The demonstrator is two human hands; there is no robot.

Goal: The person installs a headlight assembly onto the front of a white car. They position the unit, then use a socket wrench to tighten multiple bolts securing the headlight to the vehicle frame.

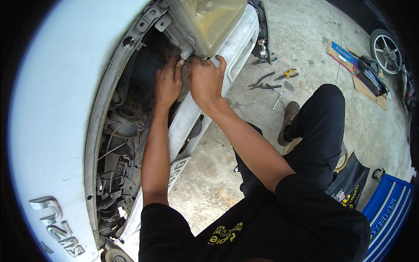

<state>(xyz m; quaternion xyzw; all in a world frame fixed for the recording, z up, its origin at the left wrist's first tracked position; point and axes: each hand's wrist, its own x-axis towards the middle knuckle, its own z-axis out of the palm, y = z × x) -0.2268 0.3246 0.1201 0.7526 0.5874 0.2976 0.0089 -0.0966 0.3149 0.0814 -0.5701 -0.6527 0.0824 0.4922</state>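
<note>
A yellowed, clear-plastic headlight [214, 22] sits at the front corner of a white vehicle, above the bumper [235, 48]. My left hand [168, 83] is at the headlight's lower inner corner, its fingers closed and its thumb up against a small pale tab [187, 52]. Right beside it, my right hand [204, 81] is bent over the lamp's lower edge, with fingers curled in and the thumb side toward the bumper. Whatever the fingertips of either hand pinch is hidden behind the hands and the lamp's edge.
Left of my arms lies the open front cavity, with a metal frame edge [98, 118] and dirty mechanical parts [122, 148]. On the concrete floor are dark pliers [264, 83], yellow-handled pliers [286, 74] and an L-shaped wrench [277, 98]. A blue case [388, 214] stands at lower right.
</note>
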